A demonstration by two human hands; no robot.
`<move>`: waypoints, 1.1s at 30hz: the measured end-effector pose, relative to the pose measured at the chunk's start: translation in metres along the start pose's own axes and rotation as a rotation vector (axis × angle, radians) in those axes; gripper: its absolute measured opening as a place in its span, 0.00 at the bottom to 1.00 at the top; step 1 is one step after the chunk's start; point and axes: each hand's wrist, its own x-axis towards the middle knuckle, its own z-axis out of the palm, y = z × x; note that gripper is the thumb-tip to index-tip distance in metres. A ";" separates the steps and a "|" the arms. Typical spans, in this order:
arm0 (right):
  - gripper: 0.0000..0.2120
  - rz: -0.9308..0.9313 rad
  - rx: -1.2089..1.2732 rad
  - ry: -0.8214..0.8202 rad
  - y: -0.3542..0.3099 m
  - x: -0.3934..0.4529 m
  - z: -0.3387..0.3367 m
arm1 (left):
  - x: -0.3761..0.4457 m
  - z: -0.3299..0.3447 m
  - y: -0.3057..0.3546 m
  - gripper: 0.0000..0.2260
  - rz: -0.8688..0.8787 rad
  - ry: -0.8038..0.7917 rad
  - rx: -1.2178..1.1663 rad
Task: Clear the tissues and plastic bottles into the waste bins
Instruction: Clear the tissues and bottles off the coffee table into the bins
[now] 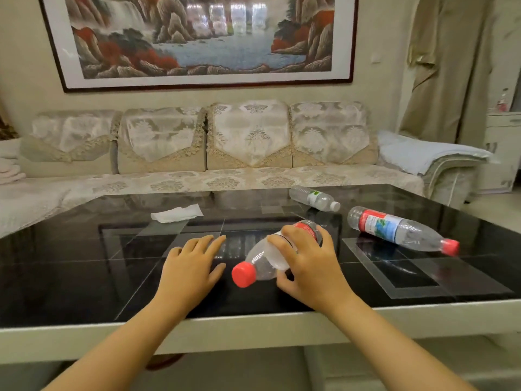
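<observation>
My right hand [307, 263] is closed around a clear plastic bottle with a red cap [260, 265], its cap pointing toward me and to the left, just above the black glass table [84, 263]. My left hand [189, 266] lies flat and open on the table beside it, holding nothing. A second red-capped bottle [400, 228] lies on its side to the right. A smaller white-capped bottle [314, 197] lies near the far edge. A white tissue [177, 213] lies flat at the far left of the middle. No waste bin is in view.
A long sofa with lace covers [225, 153] runs behind the table. A folded light blanket [423, 153] rests on its right arm. The table's pale front rim [253, 323] is close to me. A curtain [439, 80] hangs at the right.
</observation>
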 end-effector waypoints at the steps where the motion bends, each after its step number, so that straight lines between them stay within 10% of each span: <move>1: 0.29 0.025 0.013 -0.016 0.006 -0.005 -0.011 | 0.003 -0.005 0.014 0.29 0.011 -0.002 -0.017; 10: 0.33 0.158 0.007 0.019 0.060 -0.053 -0.114 | 0.050 -0.047 0.167 0.16 0.143 -0.014 -0.541; 13: 0.33 0.173 -0.097 0.014 0.090 -0.074 -0.145 | 0.069 -0.063 0.222 0.10 0.281 -0.048 -0.456; 21: 0.35 0.290 -0.198 -0.075 0.179 -0.128 -0.171 | 0.152 -0.055 0.334 0.34 0.462 -0.129 -0.067; 33: 0.36 0.304 -0.204 -0.026 0.227 -0.162 -0.171 | 0.181 -0.012 0.361 0.28 0.333 -0.296 0.028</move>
